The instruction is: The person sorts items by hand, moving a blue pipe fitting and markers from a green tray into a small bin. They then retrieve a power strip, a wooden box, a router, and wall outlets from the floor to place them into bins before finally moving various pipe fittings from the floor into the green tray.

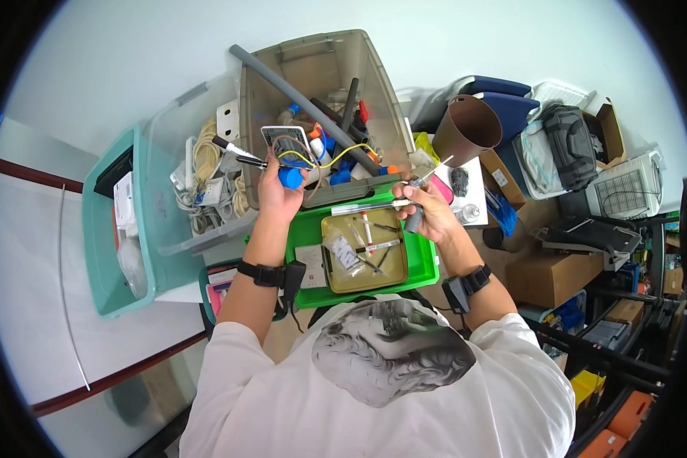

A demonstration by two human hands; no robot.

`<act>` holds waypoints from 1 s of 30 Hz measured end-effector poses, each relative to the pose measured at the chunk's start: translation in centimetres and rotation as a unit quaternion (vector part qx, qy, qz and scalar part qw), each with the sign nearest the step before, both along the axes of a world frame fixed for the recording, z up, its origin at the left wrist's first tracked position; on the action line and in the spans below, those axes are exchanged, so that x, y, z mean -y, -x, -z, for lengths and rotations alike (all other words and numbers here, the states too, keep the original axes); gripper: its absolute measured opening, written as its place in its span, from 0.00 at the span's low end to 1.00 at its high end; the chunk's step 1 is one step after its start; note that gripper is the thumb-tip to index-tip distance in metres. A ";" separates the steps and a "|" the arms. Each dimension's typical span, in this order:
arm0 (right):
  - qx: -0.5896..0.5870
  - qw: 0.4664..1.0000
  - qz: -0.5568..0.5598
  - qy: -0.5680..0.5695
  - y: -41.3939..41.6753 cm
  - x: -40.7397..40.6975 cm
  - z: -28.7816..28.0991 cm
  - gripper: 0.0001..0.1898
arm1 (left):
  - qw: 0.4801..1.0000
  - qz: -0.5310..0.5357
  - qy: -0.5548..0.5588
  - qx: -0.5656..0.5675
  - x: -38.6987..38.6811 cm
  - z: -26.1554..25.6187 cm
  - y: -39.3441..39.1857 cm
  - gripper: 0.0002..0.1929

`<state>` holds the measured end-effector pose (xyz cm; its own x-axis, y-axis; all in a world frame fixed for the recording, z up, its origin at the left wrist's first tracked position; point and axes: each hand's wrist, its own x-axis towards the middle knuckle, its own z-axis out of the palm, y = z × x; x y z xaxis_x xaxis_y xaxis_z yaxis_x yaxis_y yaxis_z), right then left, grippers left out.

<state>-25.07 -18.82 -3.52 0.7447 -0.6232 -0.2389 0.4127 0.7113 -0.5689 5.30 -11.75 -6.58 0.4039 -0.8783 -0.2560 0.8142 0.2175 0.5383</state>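
My left hand (pixel 279 194) holds a blue cap-like part (pixel 290 177) and two black-and-white markers (pixel 235 150) that stick out to the left. Just beyond its fingers is a white electrical box (pixel 286 137) with brown, blue and yellow wires; whether the hand grips it too, I cannot tell. A clear pen (pixel 366 206) pointing left, a grey pipe fitting (pixel 414 220) and a thin white stick (pixel 438 168) are in my right hand (pixel 432 209). Between the forearms, a tan tray (pixel 365 280) sits in a green bin (pixel 423 269), with pens, markers and a clear bag (pixel 343 255) in it.
Beyond my hands stands a grey translucent bin (pixel 320 54) of pipe fittings, with a long grey pipe (pixel 297 97) across it. A clear bin (pixel 174 120) of cables and a teal bin (pixel 111 275) are leftward. A brown wastebasket (pixel 464 134) stands at right.
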 end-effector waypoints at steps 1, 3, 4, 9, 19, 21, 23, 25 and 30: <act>-0.015 1.000 0.016 0.005 0.2 -0.1 -0.1 0.16 | 1.000 -0.002 0.007 0.003 0.0 -0.2 -0.1 0.18; -0.003 1.000 0.023 0.004 1.0 -0.1 -0.2 0.16 | 0.999 0.024 0.023 -0.002 0.3 0.5 -0.4 0.16; -0.004 1.000 0.030 0.006 1.2 -0.3 -0.3 0.16 | 0.998 0.049 0.040 -0.010 0.2 0.8 -0.7 0.14; -0.018 0.998 0.048 0.020 2.0 -0.6 -0.9 0.16 | 0.992 0.080 0.087 -0.043 -0.2 0.1 -0.1 0.21; -0.019 0.998 0.048 0.033 2.2 -1.4 -1.0 0.16 | 0.992 0.082 0.088 0.023 -0.2 -1.9 0.6 0.25; -0.018 0.998 0.053 0.031 2.4 -1.5 -0.9 0.16 | 0.987 0.110 0.097 0.066 -0.2 -0.9 -0.2 0.25; -0.035 0.996 0.067 0.054 2.7 -1.8 -1.0 0.16 | 0.992 -0.002 0.005 0.122 -0.7 -0.5 -0.2 0.19; -0.042 0.994 0.077 0.058 3.7 -1.8 -0.6 0.16 | 0.988 -0.023 0.000 0.153 -0.8 -2.4 1.0 0.16; -0.048 0.991 0.110 0.060 5.1 -2.3 0.0 0.15 | 0.879 -0.173 -0.008 0.445 -1.3 -4.0 0.8 0.16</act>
